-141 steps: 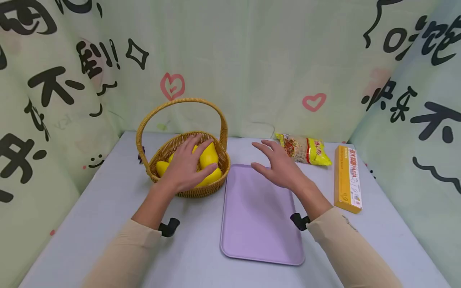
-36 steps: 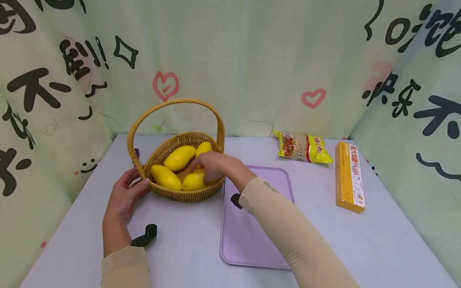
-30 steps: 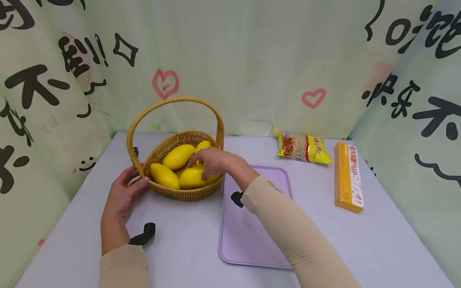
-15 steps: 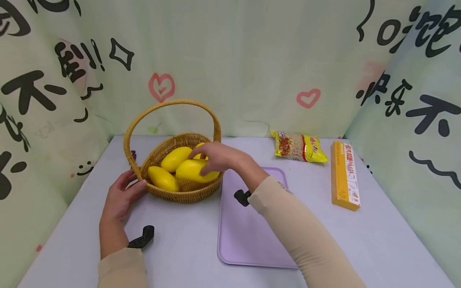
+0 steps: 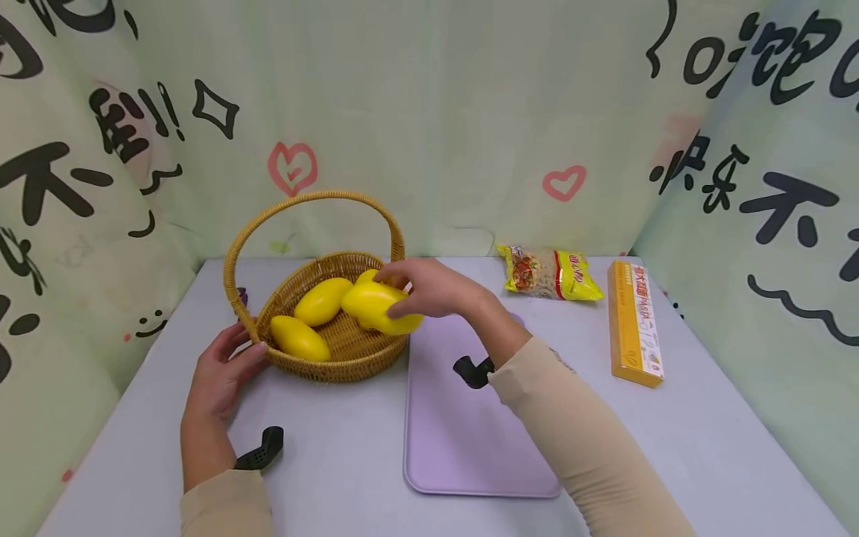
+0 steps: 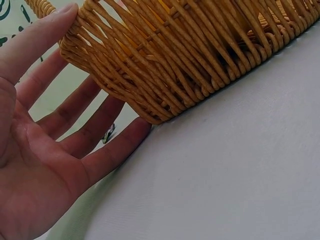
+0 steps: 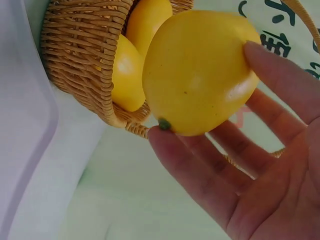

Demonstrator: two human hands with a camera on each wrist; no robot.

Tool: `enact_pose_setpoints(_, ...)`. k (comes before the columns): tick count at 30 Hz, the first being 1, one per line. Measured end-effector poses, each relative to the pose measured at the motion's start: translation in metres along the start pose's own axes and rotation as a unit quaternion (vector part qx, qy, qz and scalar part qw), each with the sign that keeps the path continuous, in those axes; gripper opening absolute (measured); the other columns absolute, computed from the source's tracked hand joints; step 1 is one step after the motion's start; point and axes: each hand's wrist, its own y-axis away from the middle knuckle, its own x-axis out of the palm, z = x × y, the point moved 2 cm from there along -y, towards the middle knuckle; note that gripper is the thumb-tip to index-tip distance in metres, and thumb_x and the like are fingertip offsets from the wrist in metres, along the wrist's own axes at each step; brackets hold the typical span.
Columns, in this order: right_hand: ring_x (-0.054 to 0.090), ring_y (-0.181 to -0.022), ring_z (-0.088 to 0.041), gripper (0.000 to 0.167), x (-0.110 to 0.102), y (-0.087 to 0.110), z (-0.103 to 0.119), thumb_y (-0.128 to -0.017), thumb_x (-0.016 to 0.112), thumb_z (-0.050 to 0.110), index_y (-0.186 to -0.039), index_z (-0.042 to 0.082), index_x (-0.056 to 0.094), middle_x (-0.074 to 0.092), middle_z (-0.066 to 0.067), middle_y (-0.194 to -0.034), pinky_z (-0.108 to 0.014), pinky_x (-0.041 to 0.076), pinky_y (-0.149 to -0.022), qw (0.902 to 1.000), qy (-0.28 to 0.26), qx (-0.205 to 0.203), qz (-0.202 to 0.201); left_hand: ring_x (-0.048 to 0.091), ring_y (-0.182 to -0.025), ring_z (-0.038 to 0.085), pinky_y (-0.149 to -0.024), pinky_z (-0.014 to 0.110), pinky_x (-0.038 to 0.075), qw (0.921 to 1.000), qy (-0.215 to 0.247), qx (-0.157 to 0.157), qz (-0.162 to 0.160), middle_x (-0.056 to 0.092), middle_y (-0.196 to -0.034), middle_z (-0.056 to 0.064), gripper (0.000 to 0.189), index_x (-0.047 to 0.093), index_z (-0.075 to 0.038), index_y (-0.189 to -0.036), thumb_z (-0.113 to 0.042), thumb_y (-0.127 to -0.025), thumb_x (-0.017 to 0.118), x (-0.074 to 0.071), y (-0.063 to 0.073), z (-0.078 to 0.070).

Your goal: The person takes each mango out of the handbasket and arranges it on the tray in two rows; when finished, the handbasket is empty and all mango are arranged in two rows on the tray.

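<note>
In the head view a wicker basket with a tall arched handle stands on the left of the table. My left hand holds its left side, thumb at the rim and fingers along the outer wall; the left wrist view shows these fingers against the weave. My right hand pinches a yellow mango between thumb and fingers, raised over the basket's right side. Its small green stem end shows in the right wrist view. Inside the basket lie another mango at the front left, one mango behind it, and one partly hidden mango.
A purple tray lies right of the basket, under my right forearm. At the back right are a yellow-ended clear snack bag and an orange-and-white pasta box. A printed curtain encloses the table's back and sides.
From hovering apart, my left hand has gone to the basket's side and my right hand into the basket. The right hand has taken hold of a mango and lifted it up and rightward.
</note>
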Motion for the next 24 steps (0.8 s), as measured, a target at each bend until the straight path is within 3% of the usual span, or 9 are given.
enact_pose_setpoints(8, 0.069, -0.097, -0.028, 0.056, -0.002, 0.019, -0.013, -0.094, 0.077, 0.025, -0.146, 0.02, 0.057, 0.064, -0.017, -0.133, -0.035, 0.064, -0.072, 0.9957, -0.065, 0.061, -0.027, 0.063, -0.108, 0.003, -0.091, 0.017, 0.057, 0.9999, 0.007, -0.001, -0.008, 0.05, -0.131, -0.011, 0.074, 0.044, -0.019, -0.158, -0.022, -0.092, 0.079, -0.001, 0.002, 0.001)
enact_pose_setpoints(18, 0.071, -0.093, -0.027, 0.059, 0.0, 0.037, -0.029, -0.094, 0.076, 0.029, -0.148, 0.019, 0.054, 0.066, -0.017, -0.126, -0.034, 0.065, -0.069, 0.985, -0.12, 0.106, -0.064, 0.062, -0.11, 0.004, -0.092, 0.018, 0.058, 0.9999, 0.01, -0.005, -0.011, 0.05, -0.133, -0.011, 0.074, 0.044, -0.021, -0.158, -0.021, -0.093, 0.079, -0.002, -0.001, 0.002)
enact_pose_setpoints(24, 0.069, -0.092, -0.028, 0.065, 0.005, 0.047, -0.041, -0.098, 0.071, 0.03, -0.157, 0.029, 0.044, 0.066, -0.019, -0.123, -0.035, 0.065, -0.072, 0.9782, -0.151, 0.124, -0.072, 0.063, -0.109, 0.004, -0.09, 0.018, 0.058, 0.9996, 0.017, -0.011, -0.019, 0.051, -0.131, -0.011, 0.073, 0.045, -0.02, -0.157, -0.018, -0.093, 0.079, 0.001, -0.002, 0.002)
